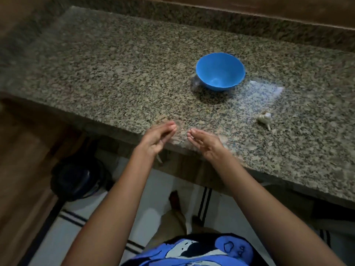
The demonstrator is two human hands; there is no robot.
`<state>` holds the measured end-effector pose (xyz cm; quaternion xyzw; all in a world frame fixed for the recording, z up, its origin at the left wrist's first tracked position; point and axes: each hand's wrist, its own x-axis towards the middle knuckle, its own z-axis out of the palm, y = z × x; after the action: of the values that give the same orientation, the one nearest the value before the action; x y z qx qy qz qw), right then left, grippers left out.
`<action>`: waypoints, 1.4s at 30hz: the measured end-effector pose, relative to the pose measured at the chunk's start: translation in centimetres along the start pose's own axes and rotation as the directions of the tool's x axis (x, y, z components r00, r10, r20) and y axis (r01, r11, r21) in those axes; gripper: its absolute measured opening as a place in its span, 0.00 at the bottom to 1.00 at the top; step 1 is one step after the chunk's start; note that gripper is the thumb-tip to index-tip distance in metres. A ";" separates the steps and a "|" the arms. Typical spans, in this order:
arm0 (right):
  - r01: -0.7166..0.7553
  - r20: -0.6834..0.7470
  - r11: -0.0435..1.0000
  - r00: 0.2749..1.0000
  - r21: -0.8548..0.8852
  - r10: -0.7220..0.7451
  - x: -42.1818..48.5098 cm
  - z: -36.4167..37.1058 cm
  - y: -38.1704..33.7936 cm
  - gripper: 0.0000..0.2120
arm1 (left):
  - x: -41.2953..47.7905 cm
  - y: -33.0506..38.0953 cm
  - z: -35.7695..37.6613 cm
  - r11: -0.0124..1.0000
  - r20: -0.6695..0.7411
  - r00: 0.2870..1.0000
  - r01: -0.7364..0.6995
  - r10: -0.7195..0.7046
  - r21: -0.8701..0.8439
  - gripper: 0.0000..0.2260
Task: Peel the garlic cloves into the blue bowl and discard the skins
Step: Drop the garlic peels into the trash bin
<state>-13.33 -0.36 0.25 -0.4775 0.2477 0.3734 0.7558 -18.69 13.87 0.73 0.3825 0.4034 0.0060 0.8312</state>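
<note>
Two bare hands hang over the front edge of a speckled stone counter. The left hand and the right hand face each other, palm to palm, with a small gap between them. They do not touch. The fingers on both hands are loose and a little bent, not in a fist. I can see nothing held in either hand. The picture is a bit blurry at the tips of the right hand's fingers, so a very tiny thing there would be hard to see.

The garlic lies on the counter, off to the right of the right hand and a little farther back. It is a whole white bulb with its skin on and its stalk pointing toward the front edge. No hand touches it.

The blue bowl stands upright on the counter, farther back than the hands and well apart from them. It sits behind the garlic and to its left. The inside of the bowl looks empty.

Under the counter on the left is a dark round bin. A blue shirt shows at the bottom.
</note>
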 end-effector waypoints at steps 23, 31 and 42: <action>-0.332 0.240 0.728 0.793 -0.600 0.560 3.8 30.7 32.2 0.17 | -7.6 4.0 -41.4 0.769 -0.649 0.759 -0.439 0.041 -0.465 0.14; -0.410 0.131 0.726 0.817 -0.552 0.561 8.2 34.0 35.9 0.18 | -5.6 6.2 -47.0 0.748 -0.645 0.762 -0.393 -0.061 -0.535 0.14; -0.379 0.093 0.659 0.820 -0.650 0.564 14.9 37.9 41.0 0.13 | 0.4 8.1 -52.5 0.643 -0.617 0.766 -0.383 -0.181 -0.663 0.12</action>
<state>-36.61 49.76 -16.68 -0.5514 0.1194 0.6823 0.4649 -51.45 52.85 -14.46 -0.0038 0.5941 0.3527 0.7229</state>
